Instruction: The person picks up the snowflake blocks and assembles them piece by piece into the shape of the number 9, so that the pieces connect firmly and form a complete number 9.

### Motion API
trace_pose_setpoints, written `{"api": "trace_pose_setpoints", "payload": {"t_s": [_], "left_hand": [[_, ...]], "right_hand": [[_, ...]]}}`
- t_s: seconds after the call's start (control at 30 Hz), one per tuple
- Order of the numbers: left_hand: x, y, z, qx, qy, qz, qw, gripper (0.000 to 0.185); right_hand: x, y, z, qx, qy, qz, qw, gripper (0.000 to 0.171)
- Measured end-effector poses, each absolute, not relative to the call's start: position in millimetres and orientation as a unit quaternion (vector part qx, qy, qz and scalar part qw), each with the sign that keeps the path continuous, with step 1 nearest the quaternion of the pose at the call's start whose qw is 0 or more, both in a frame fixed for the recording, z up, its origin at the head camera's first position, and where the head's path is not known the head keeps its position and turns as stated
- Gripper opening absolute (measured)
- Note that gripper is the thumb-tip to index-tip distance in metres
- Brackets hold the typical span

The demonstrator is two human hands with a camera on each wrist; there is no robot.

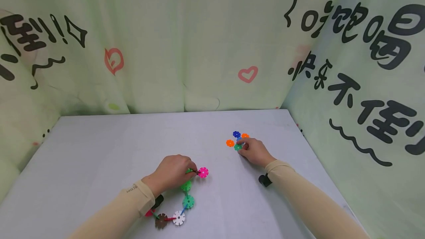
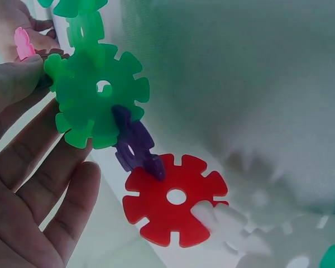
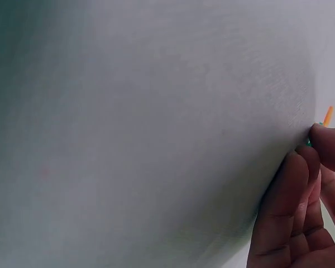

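Observation:
Notched plastic discs are slotted together into a curved chain. My left hand [image 1: 174, 172] pinches the chain near its far end, where a pink disc [image 1: 203, 172] sticks out beyond the fingertips. Toward me the chain runs through a teal disc [image 1: 188, 201], a white disc [image 1: 179, 218] and a brown disc [image 1: 161, 221]. The left wrist view shows a green disc [image 2: 81, 95], a purple disc [image 2: 135, 148] and a red disc [image 2: 156, 198] linked beside the palm. Farther right, my right hand [image 1: 255, 152] pinches a green disc [image 1: 237, 146] between thumb and finger.
Loose discs lie around the right fingertips: a dark blue disc [image 1: 237, 134], an orange disc [image 1: 230, 143] and another orange disc [image 1: 245, 135]. The white table [image 1: 109, 150] ends at a pale green curtain [image 1: 206, 40] printed with black characters.

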State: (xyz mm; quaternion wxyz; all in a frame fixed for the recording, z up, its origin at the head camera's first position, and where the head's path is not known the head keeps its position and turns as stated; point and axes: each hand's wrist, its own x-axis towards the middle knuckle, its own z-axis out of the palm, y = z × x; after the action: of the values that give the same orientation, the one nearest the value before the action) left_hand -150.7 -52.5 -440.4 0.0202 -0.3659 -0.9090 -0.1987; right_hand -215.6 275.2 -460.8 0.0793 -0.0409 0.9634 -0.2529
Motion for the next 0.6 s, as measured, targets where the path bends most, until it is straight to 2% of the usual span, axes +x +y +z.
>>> {"api": "trace_pose_setpoints", "payload": {"t_s": [0.37, 0.6], "left_hand": [[-151, -51, -441, -0.366, -0.907, -0.208, 0.018, 0.007], [-151, -51, -440, -0.357, -0.911, -0.207, 0.013, 0.008]], "right_hand": [[-211, 275, -459, -0.02, 0.956, -0.288, 0.052, 0.025], [-166, 237, -444, -0.074, 0.918, -0.387, 0.05, 0.013]]}}
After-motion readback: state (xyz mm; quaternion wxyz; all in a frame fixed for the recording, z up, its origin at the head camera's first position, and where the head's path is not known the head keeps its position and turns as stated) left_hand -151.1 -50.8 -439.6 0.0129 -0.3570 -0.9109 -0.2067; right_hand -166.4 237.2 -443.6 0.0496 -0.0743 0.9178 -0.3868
